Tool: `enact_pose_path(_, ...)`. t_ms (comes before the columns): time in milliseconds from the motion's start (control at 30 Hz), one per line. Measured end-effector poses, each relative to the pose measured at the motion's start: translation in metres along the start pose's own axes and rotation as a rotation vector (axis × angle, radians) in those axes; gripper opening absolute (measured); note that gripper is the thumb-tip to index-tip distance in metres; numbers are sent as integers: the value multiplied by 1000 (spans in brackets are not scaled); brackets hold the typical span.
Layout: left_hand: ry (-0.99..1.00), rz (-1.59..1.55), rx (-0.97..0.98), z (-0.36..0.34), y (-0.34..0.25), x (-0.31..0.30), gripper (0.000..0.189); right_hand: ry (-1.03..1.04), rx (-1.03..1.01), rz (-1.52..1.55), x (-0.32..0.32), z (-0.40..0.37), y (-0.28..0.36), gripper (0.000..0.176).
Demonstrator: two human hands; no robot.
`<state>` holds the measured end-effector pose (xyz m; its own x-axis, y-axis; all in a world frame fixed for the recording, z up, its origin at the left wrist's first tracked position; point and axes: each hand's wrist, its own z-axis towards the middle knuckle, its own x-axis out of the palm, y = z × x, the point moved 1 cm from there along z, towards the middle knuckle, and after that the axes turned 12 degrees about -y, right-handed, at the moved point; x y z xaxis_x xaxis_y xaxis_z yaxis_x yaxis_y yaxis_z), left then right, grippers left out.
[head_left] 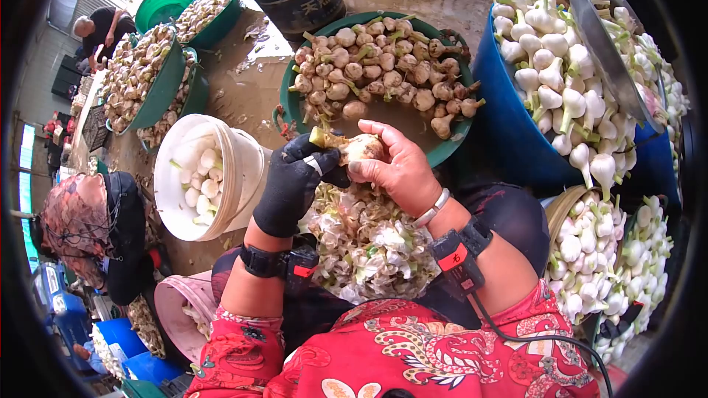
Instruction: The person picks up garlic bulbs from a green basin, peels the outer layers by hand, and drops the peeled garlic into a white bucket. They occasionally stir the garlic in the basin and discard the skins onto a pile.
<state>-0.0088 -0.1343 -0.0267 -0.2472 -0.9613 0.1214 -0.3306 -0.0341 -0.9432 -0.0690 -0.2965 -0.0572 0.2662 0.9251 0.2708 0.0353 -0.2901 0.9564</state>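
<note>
A garlic bulb (363, 149) with brownish skin and a short cut green stem is held between my two hands. My left hand (304, 166), in a black glove with a white band on one finger, is closed around the stem end. My bare right hand (402, 169) pinches the bulb with thumb and fingers. Just beyond them is a green tub (290, 96) of unpeeled, soil-stained garlic bulbs (376, 59). Below my hands, between my legs, lies a heap of peeled garlic skins (376, 243).
On the left stands a white bucket (251, 177) holding clean white bulbs. A blue barrel (483, 96) heaped with white garlic is on the right, beside a metal basin (608, 37). More green tubs (158, 88) of garlic and two people (81, 214) are at far left.
</note>
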Motion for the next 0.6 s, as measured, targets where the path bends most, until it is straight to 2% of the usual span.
enact_pose_path(67,31,0,-6,-1,-1,-3,20,-6,120,237,-1,2,-7,50)
enact_pose_path(100,31,-1,-4,-2,-2,-3,20,-6,118,235,-2,4,-11,50)
enact_pose_path(167,36,139,5,-4,-3,-3,18,24,311,472,-1,6,-15,42)
enact_pose_path(200,36,138,4,-2,3,-4,18,-64,361,407,-1,5,-16,37)
enact_pose_path(267,4,479,419,4,16,-4,15,-13,399,442,-7,5,-9,36)
enact_pose_path(300,4,476,417,6,20,-7,15,41,433,478,-10,6,-7,36)
enact_pose_path(367,-22,702,519,8,15,-6,14,4,361,371,-8,7,-7,35)
enact_pose_path(400,-22,703,517,8,16,-5,14,102,583,411,-8,5,-5,36)
enact_pose_path(433,8,704,609,8,18,-2,16,200,806,447,-8,3,-3,39)
enact_pose_path(467,37,703,699,7,19,1,17,303,861,493,-8,3,-5,43)
enact_pose_path(500,34,702,694,6,19,3,17,304,867,493,-8,1,-4,43)
enact_pose_path(567,108,894,895,4,17,7,23,372,922,443,-7,-4,-2,35)
enact_pose_path(600,142,892,853,5,22,5,29,517,934,520,-8,-5,-13,42)
